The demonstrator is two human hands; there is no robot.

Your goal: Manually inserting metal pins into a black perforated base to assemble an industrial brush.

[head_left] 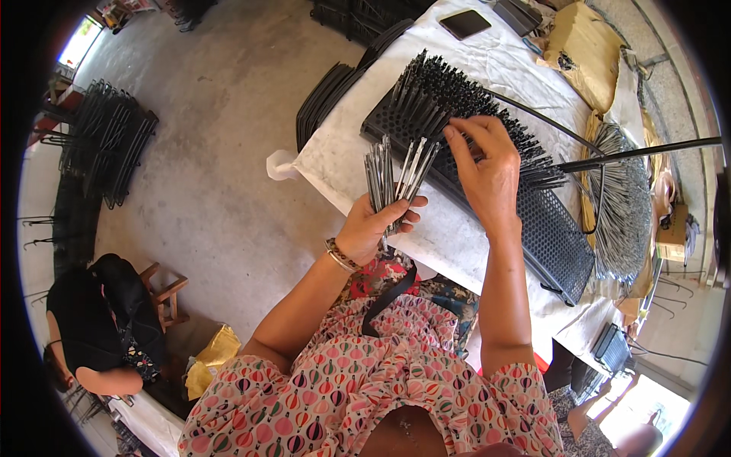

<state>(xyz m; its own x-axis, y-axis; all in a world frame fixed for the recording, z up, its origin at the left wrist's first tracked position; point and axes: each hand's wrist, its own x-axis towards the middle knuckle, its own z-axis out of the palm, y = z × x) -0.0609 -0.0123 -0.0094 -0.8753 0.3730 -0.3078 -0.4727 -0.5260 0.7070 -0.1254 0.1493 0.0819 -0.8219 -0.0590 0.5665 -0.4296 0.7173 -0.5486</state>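
Observation:
My left hand (pixel 371 225) is closed round a bundle of thin grey-black rods (pixel 379 177), which fan out above the fingers in two clusters. To its right, my right hand (pixel 491 164) reaches over a black perforated rack (pixel 560 259), thumb and fingertips pinched together at the edge of the rods standing there. Whatever lies between those fingertips is too small to make out. Dense rows of upright black rods (pixel 449 85) fill the rack's far part, while its near right end shows bare holes.
A white cloth covers the table (pixel 327 164). Behind the rack lie a phone (pixel 465 24), a brown paper package (pixel 585 53) and a large bundle of grey rods (pixel 618 206). A long black bar (pixel 647 154) juts in from the right. Another person (pixel 106 327) sits at lower left.

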